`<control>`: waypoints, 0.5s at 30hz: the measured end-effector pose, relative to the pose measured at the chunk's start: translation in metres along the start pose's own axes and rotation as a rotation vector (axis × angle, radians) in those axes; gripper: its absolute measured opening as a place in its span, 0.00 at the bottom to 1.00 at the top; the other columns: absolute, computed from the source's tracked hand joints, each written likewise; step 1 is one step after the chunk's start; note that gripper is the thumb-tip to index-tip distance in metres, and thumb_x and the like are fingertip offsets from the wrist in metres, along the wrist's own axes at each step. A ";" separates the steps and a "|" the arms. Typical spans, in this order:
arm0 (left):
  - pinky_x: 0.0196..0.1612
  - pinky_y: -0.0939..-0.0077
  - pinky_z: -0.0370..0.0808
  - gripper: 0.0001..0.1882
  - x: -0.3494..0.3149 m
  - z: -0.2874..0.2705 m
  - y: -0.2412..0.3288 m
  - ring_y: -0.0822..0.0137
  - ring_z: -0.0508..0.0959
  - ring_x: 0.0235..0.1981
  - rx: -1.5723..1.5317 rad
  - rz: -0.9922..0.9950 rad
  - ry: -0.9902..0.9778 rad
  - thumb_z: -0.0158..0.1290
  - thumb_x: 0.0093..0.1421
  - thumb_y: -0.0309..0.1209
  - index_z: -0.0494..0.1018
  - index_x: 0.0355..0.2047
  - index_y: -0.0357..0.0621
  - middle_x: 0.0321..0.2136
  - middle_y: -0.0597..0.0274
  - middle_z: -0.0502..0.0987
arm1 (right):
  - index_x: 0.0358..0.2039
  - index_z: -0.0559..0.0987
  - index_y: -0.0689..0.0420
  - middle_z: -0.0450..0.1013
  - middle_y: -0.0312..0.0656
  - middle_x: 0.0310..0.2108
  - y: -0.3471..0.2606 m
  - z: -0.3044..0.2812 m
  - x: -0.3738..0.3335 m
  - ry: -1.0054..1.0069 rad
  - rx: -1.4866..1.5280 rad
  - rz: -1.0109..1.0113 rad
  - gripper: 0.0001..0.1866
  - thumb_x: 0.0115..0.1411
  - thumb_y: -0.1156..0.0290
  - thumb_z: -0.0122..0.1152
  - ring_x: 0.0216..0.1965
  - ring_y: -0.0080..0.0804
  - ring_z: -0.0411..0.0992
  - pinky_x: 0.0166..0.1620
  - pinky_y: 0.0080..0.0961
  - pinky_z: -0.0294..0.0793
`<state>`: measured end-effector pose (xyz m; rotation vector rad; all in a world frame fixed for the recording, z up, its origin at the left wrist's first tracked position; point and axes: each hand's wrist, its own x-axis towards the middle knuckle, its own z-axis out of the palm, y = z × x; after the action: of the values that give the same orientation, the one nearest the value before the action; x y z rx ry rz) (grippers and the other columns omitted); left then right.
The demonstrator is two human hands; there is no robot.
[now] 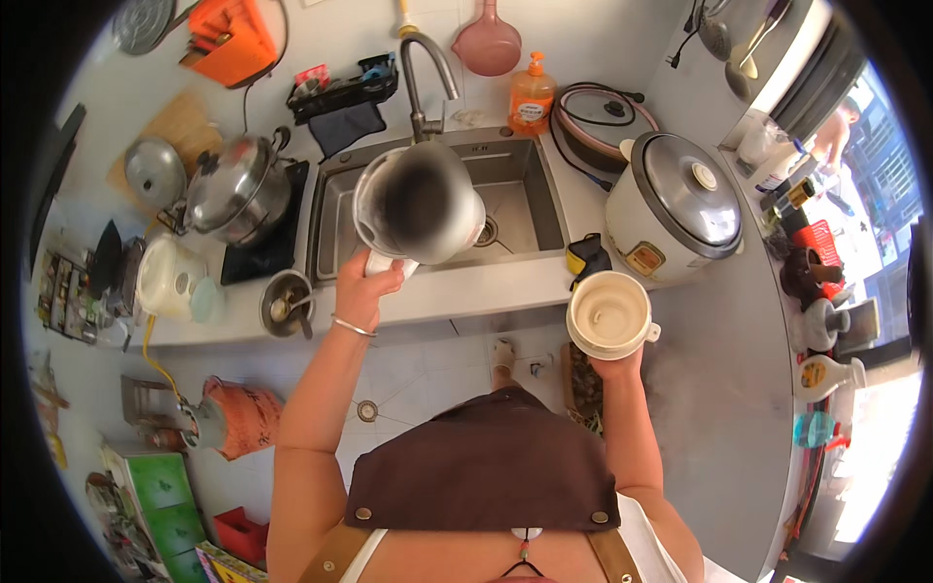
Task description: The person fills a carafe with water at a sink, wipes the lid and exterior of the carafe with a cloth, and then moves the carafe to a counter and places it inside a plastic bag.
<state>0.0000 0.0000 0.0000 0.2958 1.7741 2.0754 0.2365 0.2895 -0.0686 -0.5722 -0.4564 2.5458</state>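
- Brown apron [481, 457] cloth spread closest to the camera, a smooth bib with a metal stud at each near corner.
- Left hand [362, 294] was clamped round the white handle [397, 264] of a round, pale-walled vessel [420, 204].
- That vessel hung over the sink [552, 194], near the tap [428, 73]; its middle was a dark blur, so whether it held anything could not be told.
- It looked rigid and shiny, probably moderate in weight when bare and clearly heavier with liquid inside. With its bulk lying beyond the fist, it would likely have dragged on the wrist. The handle seemed the sound place to grasp, since the smooth wall might have been slippery if wet.
- Right hand [617, 367] was clasped on a cream cup [610, 316] from below, its fingers mostly hidden.
- The cup was near the counter [466, 301] edge and the rice cooker [671, 204]; whether it touched the counter could not be told.
- Its wall looked stiff and fairly light. Plastic or ceramic could not be told; if ceramic, a knock might have chipped it. The lower wall offered the fuller hold, the small side tab [654, 332] only a pinch.
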 end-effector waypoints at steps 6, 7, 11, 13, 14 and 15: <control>0.24 0.82 0.72 0.14 0.111 0.029 -0.034 0.71 0.75 0.27 0.112 -0.220 0.071 0.54 0.42 0.21 0.73 0.34 0.37 0.28 0.63 0.75 | 0.52 0.67 0.53 0.67 0.40 0.51 -0.001 0.003 0.125 0.080 0.059 0.086 0.22 0.63 0.55 0.42 0.50 0.37 0.68 0.51 0.38 0.71; 0.24 0.81 0.72 0.14 0.122 0.037 -0.043 0.71 0.75 0.28 0.122 -0.259 0.082 0.54 0.42 0.21 0.73 0.34 0.37 0.28 0.62 0.75 | 0.52 0.67 0.54 0.67 0.41 0.50 -0.010 0.007 0.138 0.093 0.049 0.096 0.22 0.63 0.54 0.42 0.50 0.37 0.68 0.51 0.38 0.71; 0.24 0.81 0.71 0.15 0.153 0.053 -0.068 0.70 0.76 0.28 0.185 -0.346 0.099 0.56 0.41 0.23 0.74 0.34 0.39 0.28 0.64 0.75 | 0.53 0.66 0.55 0.67 0.42 0.51 -0.019 0.023 0.192 0.083 0.010 0.161 0.24 0.63 0.53 0.41 0.51 0.39 0.67 0.52 0.39 0.70; 0.23 0.81 0.70 0.16 0.168 0.058 -0.080 0.73 0.74 0.25 0.191 -0.352 0.085 0.57 0.41 0.24 0.74 0.34 0.39 0.26 0.65 0.75 | 0.53 0.66 0.55 0.66 0.42 0.52 -0.017 0.036 0.216 0.021 -0.008 0.183 0.24 0.63 0.53 0.41 0.51 0.40 0.67 0.53 0.40 0.70; 0.23 0.79 0.70 0.16 0.179 0.058 -0.089 0.72 0.74 0.27 0.246 -0.370 0.074 0.57 0.41 0.24 0.74 0.34 0.39 0.27 0.65 0.75 | 0.53 0.67 0.54 0.66 0.41 0.52 -0.015 0.045 0.223 0.046 0.019 0.179 0.22 0.62 0.56 0.44 0.51 0.40 0.67 0.52 0.40 0.70; 0.23 0.78 0.71 0.16 0.190 0.057 -0.099 0.71 0.75 0.28 0.300 -0.389 0.057 0.57 0.41 0.24 0.73 0.35 0.40 0.28 0.64 0.75 | 0.53 0.67 0.54 0.66 0.42 0.52 -0.013 0.054 0.230 0.047 0.013 0.180 0.22 0.63 0.56 0.43 0.51 0.40 0.67 0.52 0.39 0.70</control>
<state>-0.1319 0.1440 -0.1050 -0.0302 1.9912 1.5654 0.0339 0.4099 -0.0879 -0.6956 -0.3875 2.6965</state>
